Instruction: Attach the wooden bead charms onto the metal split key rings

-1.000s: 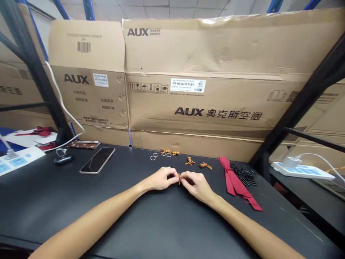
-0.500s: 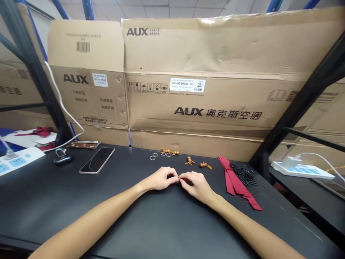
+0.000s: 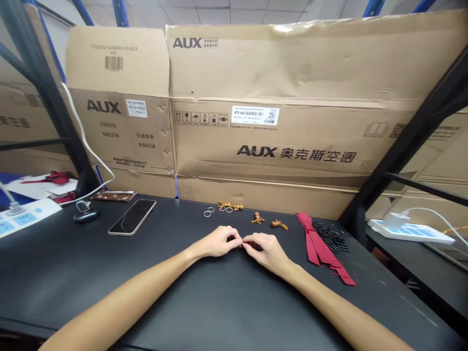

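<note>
My left hand (image 3: 219,242) and my right hand (image 3: 265,249) meet fingertip to fingertip over the black table (image 3: 183,292). Both pinch one small orange-brown piece (image 3: 242,243), which is mostly hidden by the fingers. Just beyond them lie two small wooden gourd charms with orange cords (image 3: 257,218) (image 3: 278,224). Further back sit a few metal rings (image 3: 209,212) and a short string of wooden beads (image 3: 230,206). To the right of my right hand lies a bundle of red tassels (image 3: 319,243) beside a heap of black rings (image 3: 332,235).
A phone (image 3: 132,217) lies face up at the left, with a small dark object (image 3: 85,213) and a white power strip (image 3: 22,217) beyond it. Large AUX cardboard boxes (image 3: 292,136) wall off the back. Black shelf posts (image 3: 405,141) stand right; another power strip (image 3: 409,230) lies there.
The orange-brown piece showed more between my fingertips a second ago; now the fingers close around it and hide most of it. Both hands stay in the same place.
</note>
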`<action>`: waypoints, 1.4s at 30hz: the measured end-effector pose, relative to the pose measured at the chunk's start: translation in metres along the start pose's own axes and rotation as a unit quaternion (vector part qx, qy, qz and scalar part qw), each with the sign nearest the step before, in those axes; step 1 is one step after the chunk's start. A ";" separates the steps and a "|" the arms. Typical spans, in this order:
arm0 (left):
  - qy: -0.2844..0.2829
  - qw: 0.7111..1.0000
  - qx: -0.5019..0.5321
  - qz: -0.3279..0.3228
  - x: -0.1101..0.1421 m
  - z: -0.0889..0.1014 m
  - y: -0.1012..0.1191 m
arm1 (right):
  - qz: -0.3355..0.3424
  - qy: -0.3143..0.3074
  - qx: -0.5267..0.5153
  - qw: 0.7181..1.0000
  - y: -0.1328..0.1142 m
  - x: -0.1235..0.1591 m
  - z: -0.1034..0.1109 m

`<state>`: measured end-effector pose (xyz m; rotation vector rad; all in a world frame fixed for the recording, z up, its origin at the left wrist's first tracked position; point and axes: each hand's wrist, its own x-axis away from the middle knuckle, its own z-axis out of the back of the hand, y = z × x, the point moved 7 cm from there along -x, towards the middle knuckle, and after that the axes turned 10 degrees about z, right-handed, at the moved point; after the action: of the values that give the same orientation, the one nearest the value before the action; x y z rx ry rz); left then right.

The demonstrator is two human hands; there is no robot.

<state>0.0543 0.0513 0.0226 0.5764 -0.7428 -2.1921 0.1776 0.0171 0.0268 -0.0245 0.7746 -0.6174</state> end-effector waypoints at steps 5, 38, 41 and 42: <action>-0.007 1.000 -0.001 -0.005 0.000 0.000 0.001 | -0.013 0.012 0.016 1.000 0.000 0.000 0.000; 0.014 0.996 -0.059 -0.066 0.002 0.002 0.000 | -0.100 -0.022 0.069 0.992 0.026 0.006 -0.007; 0.025 0.990 -0.130 -0.049 0.004 0.006 -0.004 | -0.090 -0.035 0.057 0.994 0.027 0.005 -0.007; 0.032 0.988 -0.141 -0.045 0.005 0.007 -0.004 | -0.082 -0.044 0.051 0.994 0.025 0.004 -0.007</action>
<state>0.0449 0.0521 0.0244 0.5396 -0.3688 -2.2971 0.1878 0.0368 0.0134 -0.0210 0.6598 -0.8059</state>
